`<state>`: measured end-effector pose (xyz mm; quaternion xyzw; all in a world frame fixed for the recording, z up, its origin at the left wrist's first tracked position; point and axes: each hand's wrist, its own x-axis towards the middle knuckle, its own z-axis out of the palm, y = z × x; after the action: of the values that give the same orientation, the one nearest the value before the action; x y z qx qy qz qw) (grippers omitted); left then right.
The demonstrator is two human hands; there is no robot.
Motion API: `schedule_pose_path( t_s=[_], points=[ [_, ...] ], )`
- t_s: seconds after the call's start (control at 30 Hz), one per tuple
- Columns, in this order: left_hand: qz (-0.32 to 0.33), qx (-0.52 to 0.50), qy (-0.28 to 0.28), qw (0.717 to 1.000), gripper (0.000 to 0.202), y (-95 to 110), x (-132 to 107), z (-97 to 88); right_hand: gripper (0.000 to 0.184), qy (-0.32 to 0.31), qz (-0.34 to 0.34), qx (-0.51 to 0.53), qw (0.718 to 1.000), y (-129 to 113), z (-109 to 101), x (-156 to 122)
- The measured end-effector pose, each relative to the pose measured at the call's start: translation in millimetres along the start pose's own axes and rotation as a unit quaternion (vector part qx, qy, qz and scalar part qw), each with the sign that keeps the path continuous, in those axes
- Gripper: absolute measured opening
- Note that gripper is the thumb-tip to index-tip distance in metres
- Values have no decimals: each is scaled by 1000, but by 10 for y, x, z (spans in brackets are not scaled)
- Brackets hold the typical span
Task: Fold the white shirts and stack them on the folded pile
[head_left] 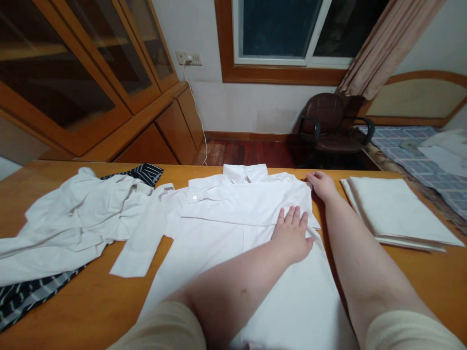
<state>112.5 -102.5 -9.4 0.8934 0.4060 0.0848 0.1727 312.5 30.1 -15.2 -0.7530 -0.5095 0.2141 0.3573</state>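
A white button-up shirt point(215, 248) lies spread on the wooden table, its collar at the far edge. One sleeve is folded flat across the chest, its buttoned cuff toward the left; the other sleeve stretches out to the left. My left hand point(292, 236) rests flat on the folded sleeve and the shirt front, fingers stretched. At the shirt's right shoulder, my right hand point(322, 185) has its fingers closed on the edge of the cloth. The shirt's lower part is partly hidden under my left forearm.
A rumpled heap of white clothing point(83, 209) lies at left, with black striped cloth point(47, 291) under it. Folded white garments point(386, 206) are stacked at right on the wooden table point(98, 311). Beyond stand a cabinet point(146, 112), an office chair point(324, 121) and a bed point(397, 146).
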Motion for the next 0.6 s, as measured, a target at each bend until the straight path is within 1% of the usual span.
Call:
schedule_pose_path(
  t_s=[0.1,0.17,0.2,0.27,0.3,0.33,0.37,0.4,0.43,0.47,0.5,0.53,0.57,0.6],
  points=[
    [2,-45,-8,999,78,-8,36,-19,35,21,14,141,990,61,9,-53],
    [-9,-99,-22,995,85,-52,72,-84,35,31,22,207,978,89,15,-138],
    [-19,-129,-23,991,85,-98,85,-140,35,34,24,227,973,103,16,-196],
    [-46,-179,0,983,71,-254,77,-302,36,42,23,250,967,136,9,-336],
    [-59,-188,27,980,62,-371,48,-406,37,49,20,256,965,158,1,-413],
    [-64,-177,54,981,55,-513,0,-522,39,60,17,259,964,184,-9,-490],
    [-75,-142,80,984,48,-679,-65,-642,40,71,12,258,963,213,-19,-565],
    [-111,-91,112,983,44,-862,-146,-762,41,83,5,253,964,243,-28,-635],
    [-180,-33,147,972,45,-1056,-237,-875,42,90,-2,248,965,272,-36,-698],
    [-258,17,171,951,48,-1252,-334,-975,42,92,-9,244,965,296,-40,-750],
    [-330,51,181,925,53,-1440,-431,-1059,42,94,-14,244,965,314,-42,-792],
    [-380,70,180,905,56,-1612,-523,-1125,43,94,-18,246,964,325,-40,-822],
    [-401,75,163,899,57,-1760,-608,-1173,43,96,-20,251,963,330,-35,-841],
    [-396,84,152,901,55,-1878,-682,-1207,44,101,-22,255,961,330,-28,-851]
  ],
)
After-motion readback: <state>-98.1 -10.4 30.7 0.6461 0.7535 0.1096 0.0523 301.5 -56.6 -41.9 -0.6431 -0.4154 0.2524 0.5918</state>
